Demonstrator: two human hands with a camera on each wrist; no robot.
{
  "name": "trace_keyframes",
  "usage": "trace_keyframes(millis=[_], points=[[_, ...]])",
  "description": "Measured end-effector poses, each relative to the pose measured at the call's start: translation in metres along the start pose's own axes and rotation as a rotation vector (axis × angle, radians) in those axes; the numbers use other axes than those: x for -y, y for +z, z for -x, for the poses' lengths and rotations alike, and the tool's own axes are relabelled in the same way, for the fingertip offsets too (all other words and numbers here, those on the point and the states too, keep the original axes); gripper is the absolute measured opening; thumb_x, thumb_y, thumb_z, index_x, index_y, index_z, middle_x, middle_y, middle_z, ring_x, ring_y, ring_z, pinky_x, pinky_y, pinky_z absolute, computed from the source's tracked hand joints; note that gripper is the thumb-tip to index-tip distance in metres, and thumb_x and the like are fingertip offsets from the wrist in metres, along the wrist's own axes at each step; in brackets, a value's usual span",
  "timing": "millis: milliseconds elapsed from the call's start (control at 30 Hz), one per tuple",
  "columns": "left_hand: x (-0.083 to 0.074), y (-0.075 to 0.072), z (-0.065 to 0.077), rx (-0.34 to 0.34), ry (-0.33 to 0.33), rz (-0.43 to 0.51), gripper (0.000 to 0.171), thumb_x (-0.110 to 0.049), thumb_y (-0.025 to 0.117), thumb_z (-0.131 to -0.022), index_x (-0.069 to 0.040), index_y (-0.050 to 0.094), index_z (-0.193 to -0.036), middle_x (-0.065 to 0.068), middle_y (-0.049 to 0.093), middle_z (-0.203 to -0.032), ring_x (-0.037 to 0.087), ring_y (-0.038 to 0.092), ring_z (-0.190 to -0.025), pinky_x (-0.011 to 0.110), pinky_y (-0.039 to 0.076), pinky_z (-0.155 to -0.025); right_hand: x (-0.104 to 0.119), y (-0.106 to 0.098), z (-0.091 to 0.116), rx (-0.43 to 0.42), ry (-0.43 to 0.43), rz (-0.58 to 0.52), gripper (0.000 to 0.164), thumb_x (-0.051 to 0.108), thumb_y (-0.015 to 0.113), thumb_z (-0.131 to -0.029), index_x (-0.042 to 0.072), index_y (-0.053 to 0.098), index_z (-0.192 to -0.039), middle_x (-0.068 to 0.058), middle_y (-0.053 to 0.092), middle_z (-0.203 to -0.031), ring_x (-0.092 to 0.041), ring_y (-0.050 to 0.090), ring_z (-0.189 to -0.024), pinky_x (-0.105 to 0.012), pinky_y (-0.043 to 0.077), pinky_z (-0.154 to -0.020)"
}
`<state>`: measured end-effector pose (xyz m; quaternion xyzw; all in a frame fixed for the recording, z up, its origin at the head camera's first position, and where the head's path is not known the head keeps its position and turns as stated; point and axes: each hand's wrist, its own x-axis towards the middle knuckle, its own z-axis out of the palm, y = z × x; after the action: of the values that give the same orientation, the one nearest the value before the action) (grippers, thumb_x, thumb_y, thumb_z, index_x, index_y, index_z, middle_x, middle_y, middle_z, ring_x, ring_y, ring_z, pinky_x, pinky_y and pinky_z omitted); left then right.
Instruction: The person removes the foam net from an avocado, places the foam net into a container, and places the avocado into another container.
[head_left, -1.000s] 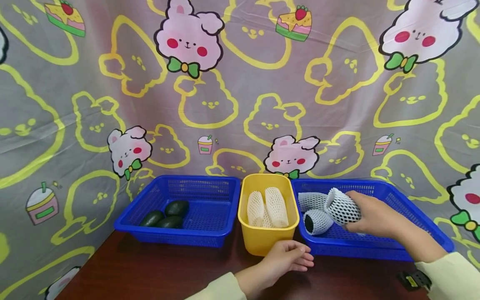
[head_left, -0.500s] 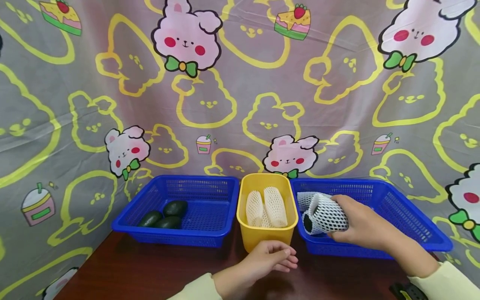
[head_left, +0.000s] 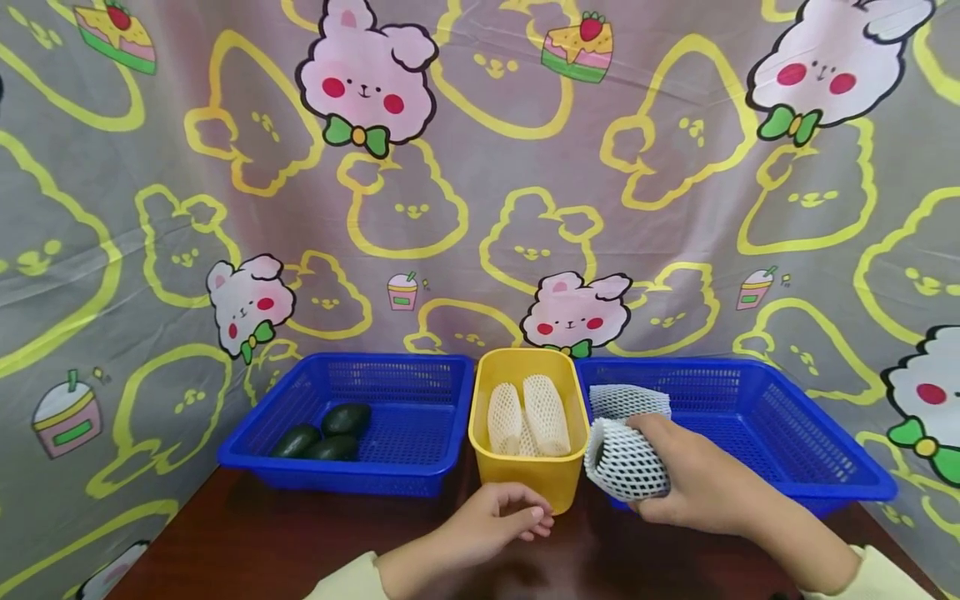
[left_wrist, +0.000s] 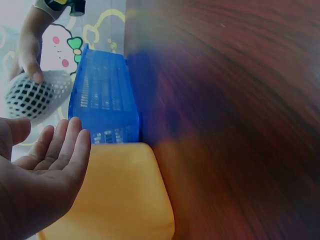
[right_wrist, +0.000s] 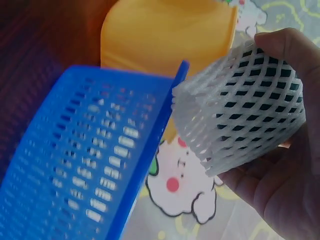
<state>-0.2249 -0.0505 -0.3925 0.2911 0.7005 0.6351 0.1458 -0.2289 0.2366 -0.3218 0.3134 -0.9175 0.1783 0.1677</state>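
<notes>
Right hand (head_left: 686,475): fingers and thumb wrapped round the netted fruit (head_left: 628,462), gripping it at the sides.
Netted fruit: over the near left corner of the right basket (head_left: 780,442), beside the yellow bin; tilted, its net's wide end toward the bin. Dark green skin shows through the diamond mesh; whether it touches the basket rim I cannot tell.
Net on it: white, soft-looking foam, stretched wide in the middle.
Left hand (head_left: 498,517): palm up, fingers together and gently bent, thumb apart; just in front of the yellow bin (head_left: 525,468), contact unclear.
Yellow bin: smooth plastic, rounded corners, between the baskets; three slim cream foam sleeves (head_left: 546,417) inside.
Right basket: blue plastic, slotted walls; a white foam net (head_left: 626,400) lies at its left end, contents unclear.
Left basket (head_left: 416,421): matching blue plastic; three smooth, oval avocados (head_left: 347,419) grouped toward the near left.
Table (head_left: 225,542): reddish-brown, wood-grained.
Cloth (head_left: 450,179): grey, creased, printed with white rabbit heads (head_left: 367,79) in green bows, strawberry cake slices (head_left: 577,52) and pink drink cups (head_left: 67,421) bearing plain green patches.
Cuffs (head_left: 348,579): pale yellow fabric.
</notes>
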Motion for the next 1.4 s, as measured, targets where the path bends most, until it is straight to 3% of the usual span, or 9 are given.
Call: trace_keyframes(millis=[233,367,533,633,800,1100,1400], points=[[0.002,-0.016,0.014,-0.070,0.087,-0.251,0.020,-0.014,0.060,-0.096,0.001,0.067,-0.106,0.008,0.070,-0.096,0.009,0.065,-0.086,0.024,0.052,-0.075,0.017,0.013,0.001,0.065,-0.023,0.042,0.077,0.036,0.088,-0.062,0.011,0.049,-0.124,0.010,0.053,-0.104,-0.006,0.053,-0.088,-0.033,0.053,-0.075],[0.002,-0.023,0.019,-0.089,0.112,-0.336,0.020,-0.019,0.062,-0.095,-0.002,0.068,-0.106,0.002,0.070,-0.095,0.005,0.063,-0.081,0.024,0.052,-0.070,0.026,0.019,0.001,0.084,-0.020,0.073,0.078,0.038,0.087,-0.061,0.010,0.050,-0.124,0.008,0.054,-0.106,-0.007,0.054,-0.089,-0.036,0.053,-0.077],[0.001,-0.031,0.026,-0.108,0.115,-0.367,0.022,-0.020,0.062,-0.095,-0.001,0.067,-0.105,0.007,0.070,-0.096,0.005,0.062,-0.077,0.025,0.052,-0.066,0.037,0.024,0.000,0.127,-0.023,0.080,0.077,0.040,0.086,-0.061,0.011,0.051,-0.123,0.009,0.052,-0.104,-0.006,0.053,-0.089,-0.035,0.053,-0.077],[0.003,-0.036,0.030,-0.118,0.125,-0.388,0.022,-0.019,0.062,-0.096,-0.001,0.067,-0.105,0.011,0.070,-0.097,0.005,0.062,-0.079,0.025,0.052,-0.067,0.043,0.032,0.000,0.106,-0.070,0.084,0.076,0.039,0.086,-0.059,0.012,0.051,-0.122,0.011,0.049,-0.100,-0.004,0.051,-0.087,-0.032,0.052,-0.075],[0.009,-0.043,0.036,-0.123,0.139,-0.425,0.019,-0.017,0.063,-0.095,-0.001,0.067,-0.105,0.004,0.069,-0.095,0.005,0.062,-0.084,0.025,0.052,-0.071,0.050,0.051,-0.001,0.091,-0.136,0.090,0.076,0.036,0.084,-0.056,0.012,0.051,-0.120,0.010,0.048,-0.101,-0.005,0.049,-0.087,-0.031,0.050,-0.075],[0.015,-0.052,0.046,-0.119,0.113,-0.454,0.019,-0.018,0.065,-0.093,-0.003,0.067,-0.104,0.003,0.068,-0.097,0.006,0.062,-0.085,0.027,0.052,-0.073,0.059,0.084,-0.008,0.220,-0.123,0.070,0.066,0.037,0.082,-0.058,0.015,0.051,-0.112,0.009,0.044,-0.092,-0.008,0.046,-0.078,-0.031,0.046,-0.067],[0.018,-0.056,0.052,-0.120,0.101,-0.468,0.019,-0.017,0.066,-0.092,-0.002,0.067,-0.104,0.001,0.068,-0.095,0.007,0.062,-0.085,0.026,0.052,-0.072,0.060,0.102,-0.015,0.244,-0.128,0.064,0.064,0.039,0.083,-0.058,0.014,0.050,-0.106,0.008,0.044,-0.088,-0.008,0.045,-0.076,-0.029,0.046,-0.065]])
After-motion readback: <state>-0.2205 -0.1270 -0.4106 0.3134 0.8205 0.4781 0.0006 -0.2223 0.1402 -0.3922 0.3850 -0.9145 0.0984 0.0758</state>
